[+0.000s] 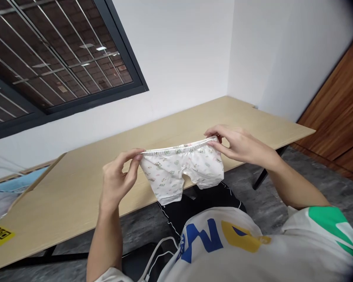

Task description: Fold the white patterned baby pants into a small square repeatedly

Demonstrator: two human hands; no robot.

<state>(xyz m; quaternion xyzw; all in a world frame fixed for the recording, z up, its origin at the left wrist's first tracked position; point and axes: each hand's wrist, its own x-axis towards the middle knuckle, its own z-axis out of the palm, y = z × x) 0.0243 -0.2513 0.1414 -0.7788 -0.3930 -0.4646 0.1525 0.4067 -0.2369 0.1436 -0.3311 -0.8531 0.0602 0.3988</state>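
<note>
Small white shorts (pixel 167 172) with a scattered print and an elastic waistband hang stretched between my two hands, above the table's near edge. My left hand (pixel 120 172) pinches one end of the waistband between thumb and fingers. At the other end of the waistband, my right hand (pixel 235 145) has a similar pinch, thumb in front and fingers behind. The legs of the shorts hang down toward my lap.
A light wooden table (pixel 85 188) runs along the white wall under a barred window (pixel 61 51). At far left lies a box (pixel 32 184) with pale cloth inside, near a yellow code sticker (pixel 0 237). A white cable (pixel 155 250) crosses near my lap.
</note>
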